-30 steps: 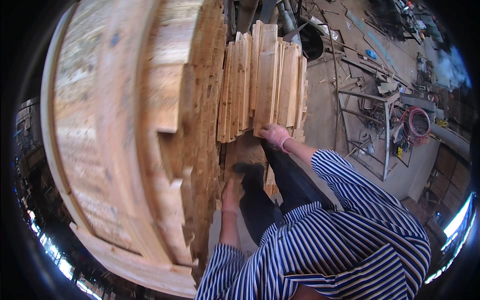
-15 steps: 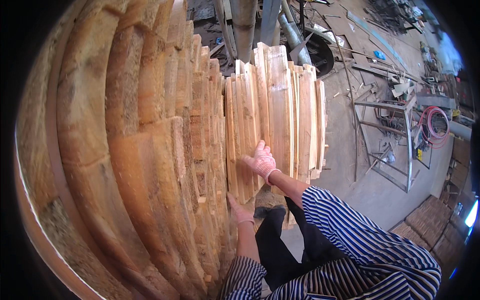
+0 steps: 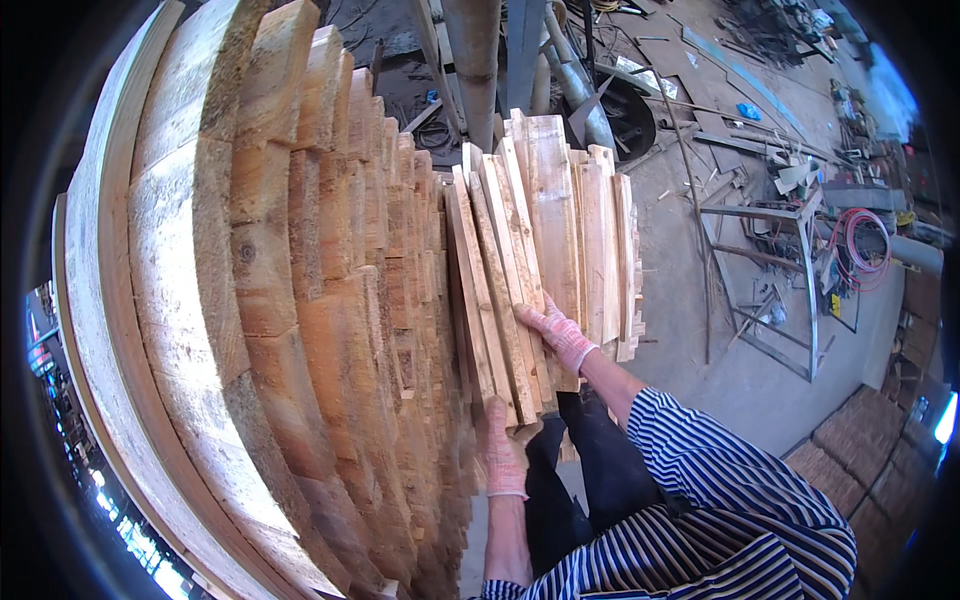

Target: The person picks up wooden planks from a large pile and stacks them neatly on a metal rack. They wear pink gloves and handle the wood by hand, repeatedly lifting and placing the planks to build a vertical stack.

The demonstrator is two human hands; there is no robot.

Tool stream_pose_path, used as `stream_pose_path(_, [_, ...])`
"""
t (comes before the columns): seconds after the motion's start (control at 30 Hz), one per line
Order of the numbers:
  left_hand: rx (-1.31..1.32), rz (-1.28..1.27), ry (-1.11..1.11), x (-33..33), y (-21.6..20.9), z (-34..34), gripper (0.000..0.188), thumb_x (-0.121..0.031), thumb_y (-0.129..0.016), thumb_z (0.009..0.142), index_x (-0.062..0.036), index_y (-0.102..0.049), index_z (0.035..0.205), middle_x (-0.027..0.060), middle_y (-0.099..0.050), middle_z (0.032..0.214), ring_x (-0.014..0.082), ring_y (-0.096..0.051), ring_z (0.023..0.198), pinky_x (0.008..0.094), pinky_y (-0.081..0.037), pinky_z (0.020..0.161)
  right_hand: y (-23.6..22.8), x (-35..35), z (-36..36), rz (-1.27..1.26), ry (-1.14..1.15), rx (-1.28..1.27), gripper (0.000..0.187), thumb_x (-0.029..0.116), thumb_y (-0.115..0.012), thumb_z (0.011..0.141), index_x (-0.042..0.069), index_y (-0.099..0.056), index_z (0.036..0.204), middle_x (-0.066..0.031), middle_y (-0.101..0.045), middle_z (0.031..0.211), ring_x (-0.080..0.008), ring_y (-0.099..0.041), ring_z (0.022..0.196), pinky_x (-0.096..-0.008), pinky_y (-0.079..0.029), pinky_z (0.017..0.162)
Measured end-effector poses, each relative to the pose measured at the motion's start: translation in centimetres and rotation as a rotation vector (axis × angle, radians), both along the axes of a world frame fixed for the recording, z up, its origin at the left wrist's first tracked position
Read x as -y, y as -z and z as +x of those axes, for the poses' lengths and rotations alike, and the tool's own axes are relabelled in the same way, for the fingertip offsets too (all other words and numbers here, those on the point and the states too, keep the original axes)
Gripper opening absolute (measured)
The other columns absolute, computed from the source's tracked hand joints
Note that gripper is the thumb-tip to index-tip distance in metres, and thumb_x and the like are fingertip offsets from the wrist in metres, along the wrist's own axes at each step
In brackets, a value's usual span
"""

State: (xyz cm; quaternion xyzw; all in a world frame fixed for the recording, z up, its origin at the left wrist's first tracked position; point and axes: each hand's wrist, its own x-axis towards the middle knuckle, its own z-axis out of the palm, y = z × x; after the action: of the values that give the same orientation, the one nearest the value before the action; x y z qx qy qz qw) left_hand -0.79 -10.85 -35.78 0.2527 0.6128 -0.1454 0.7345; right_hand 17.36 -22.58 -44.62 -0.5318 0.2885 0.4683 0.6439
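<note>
Floor (image 3: pixel 668 300): grey, at right, littered with scrap (image 3: pixel 797 178) far right | Furniture: open metal frame (image 3: pixel 750 212), right | Fittings: thick metal pipe (image 3: pixel 470 70), far; coiled pinkish hose (image 3: pixel 885 245), right | Light: bright patch (image 3: pixel 945 420), right edge

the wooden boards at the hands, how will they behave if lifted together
The wooden boards will likely stay stiff, looking solid and fairly thick. They may fan or slide apart, since they lean at differing angles with no band visible. Rough-looking edges suggest decent grip.
</note>
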Motion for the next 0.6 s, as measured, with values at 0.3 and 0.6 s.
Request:
stream_pose_path(0.3, [0.435,-0.106,-0.298,-0.3,5.8,-3.8,0.113,-0.085,-0.066,0.073,-0.0198,-0.033,0.159,0.0079,-0.048,0.154,0.0308,-0.053,0.134,0.0545,-0.051,0.107,2.3,0.2,0.7,0.134,0.000,-0.093,0.064,0.040,-0.078,0.091,-0.001,-0.059,0.137,-0.0111,-0.068,0.129,-0.0212,-0.066,0.114,-0.0374,-0.054,0.102])
stream_pose_path(0.6, [0.172,-0.121,-0.253,2.6,6.0,-4.8,0.055,-0.041,-0.079,0.090,-0.0153,-0.059,0.133,-0.0002,-0.065,0.122,0.0125,-0.062,0.097,0.0258,-0.050,0.064,0.6,-0.3,-0.1,-0.002,-0.026,-0.045,0.087,0.039,-0.085,0.082,-0.007,-0.041,0.140,-0.0192,-0.058,0.132,-0.0276,-0.060,0.121,-0.0390,-0.051,0.103])
